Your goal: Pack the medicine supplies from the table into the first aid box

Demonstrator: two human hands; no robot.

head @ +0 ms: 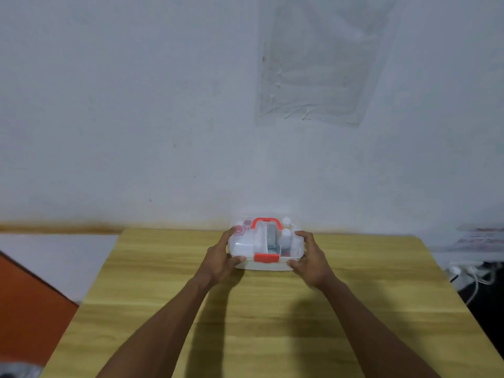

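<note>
The first aid box (266, 264) is a small clear plastic case with a white base, a red handle on top and a red front latch. It stands near the far edge of the wooden table (272, 323) with its lid down. Through the lid I see white bottles on the right, a grey item in the middle and small red-capped containers on the left. My left hand (222, 257) grips the box's left side, thumb on the front corner. My right hand (311, 259) holds the right side the same way.
A white wall rises right behind the table, with a clear plastic sheet (321, 64) stuck to it. White cables and plugs (469, 276) lie off the table's right edge. An orange surface (30, 304) lies beyond the left edge.
</note>
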